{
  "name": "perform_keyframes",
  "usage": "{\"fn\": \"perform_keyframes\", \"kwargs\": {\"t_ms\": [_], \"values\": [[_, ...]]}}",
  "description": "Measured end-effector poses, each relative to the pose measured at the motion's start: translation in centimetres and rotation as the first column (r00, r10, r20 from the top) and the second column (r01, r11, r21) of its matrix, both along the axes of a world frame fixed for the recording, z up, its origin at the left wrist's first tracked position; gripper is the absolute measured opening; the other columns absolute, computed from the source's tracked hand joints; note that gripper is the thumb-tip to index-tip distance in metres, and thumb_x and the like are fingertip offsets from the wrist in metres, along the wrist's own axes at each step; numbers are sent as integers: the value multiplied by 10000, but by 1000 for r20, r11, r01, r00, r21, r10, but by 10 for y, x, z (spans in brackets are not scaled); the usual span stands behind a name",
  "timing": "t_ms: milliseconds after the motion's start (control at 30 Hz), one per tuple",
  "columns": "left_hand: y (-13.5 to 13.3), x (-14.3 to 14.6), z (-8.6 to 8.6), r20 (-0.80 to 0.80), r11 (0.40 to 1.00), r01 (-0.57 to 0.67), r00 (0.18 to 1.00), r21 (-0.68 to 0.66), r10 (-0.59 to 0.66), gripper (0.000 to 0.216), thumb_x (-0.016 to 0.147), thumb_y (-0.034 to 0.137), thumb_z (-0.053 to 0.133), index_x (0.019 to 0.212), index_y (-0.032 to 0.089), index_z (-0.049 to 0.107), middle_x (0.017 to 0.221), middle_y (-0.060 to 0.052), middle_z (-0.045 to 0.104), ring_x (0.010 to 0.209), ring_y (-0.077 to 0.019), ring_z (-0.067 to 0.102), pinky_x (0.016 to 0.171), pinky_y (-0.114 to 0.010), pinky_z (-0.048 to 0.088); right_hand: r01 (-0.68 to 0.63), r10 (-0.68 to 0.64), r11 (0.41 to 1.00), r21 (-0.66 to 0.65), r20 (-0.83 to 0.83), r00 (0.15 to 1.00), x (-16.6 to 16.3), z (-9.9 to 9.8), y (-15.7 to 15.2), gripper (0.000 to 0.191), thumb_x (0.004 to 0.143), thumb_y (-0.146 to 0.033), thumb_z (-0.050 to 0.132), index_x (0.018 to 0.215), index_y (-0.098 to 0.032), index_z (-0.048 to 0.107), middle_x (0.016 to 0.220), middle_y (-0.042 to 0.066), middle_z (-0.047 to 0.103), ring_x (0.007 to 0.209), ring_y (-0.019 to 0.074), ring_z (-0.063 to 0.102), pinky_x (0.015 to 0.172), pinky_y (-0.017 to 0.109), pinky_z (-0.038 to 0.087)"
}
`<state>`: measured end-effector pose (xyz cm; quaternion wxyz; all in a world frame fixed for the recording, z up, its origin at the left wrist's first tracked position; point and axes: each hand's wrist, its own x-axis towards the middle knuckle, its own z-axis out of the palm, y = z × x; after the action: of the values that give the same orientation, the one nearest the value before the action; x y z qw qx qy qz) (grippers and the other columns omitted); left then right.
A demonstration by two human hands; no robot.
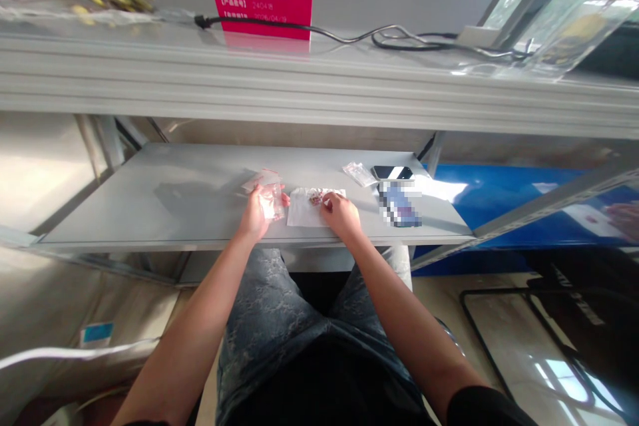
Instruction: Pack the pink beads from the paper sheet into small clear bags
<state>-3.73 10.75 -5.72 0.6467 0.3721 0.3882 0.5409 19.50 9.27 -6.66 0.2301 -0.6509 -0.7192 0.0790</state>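
My left hand (256, 214) is closed on a small clear plastic bag (271, 202), held just above the shelf board. More clear bags (264, 178) with a red line along the edge lie behind that hand. To the right, a white sheet (303, 210) lies flat, bearing a little pile of small reddish and pale pieces (316, 198). My right hand (341, 214) reaches over the sheet with fingers bent together at the pile. Whatever sits between those fingertips is too small to make out.
Another clear bag (359, 174) and two phones, one dark (393, 173) and one blurred out (401, 205), lie on the right of the shelf board (124, 206). Above runs an upper shelf edge (319, 90) with a red box (264, 0) and a black cable (344, 38).
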Motion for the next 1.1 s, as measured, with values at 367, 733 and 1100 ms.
{"fn": "perform_keyframes", "kwargs": {"t_ms": [367,733,1100], "values": [[-6,3,-2,-247,997,7,969,83,13,467,908,581,491,1149,215,654,943,-72,719,907,-245,663,601,-268,464,-8,8,1000,8,1,1000,2,0,1,165,932,-249,571,970,-216,728,967,61,725,783,185,643,673,252,411],[-9,5,-3,-295,985,27,955,173,26,436,888,568,631,1143,215,653,833,-44,687,777,-187,655,648,-257,499,7,-6,999,38,-36,999,3,-3,3,157,922,-243,577,938,-193,726,956,67,706,798,189,642,735,263,444],[-5,5,-9,-182,972,39,983,232,4,431,897,579,628,1114,210,681,762,-33,684,695,-188,659,699,-313,540,6,-2,999,48,-85,996,6,-2,3,177,878,-215,598,970,-185,746,973,67,682,797,184,644,769,262,463]]}}
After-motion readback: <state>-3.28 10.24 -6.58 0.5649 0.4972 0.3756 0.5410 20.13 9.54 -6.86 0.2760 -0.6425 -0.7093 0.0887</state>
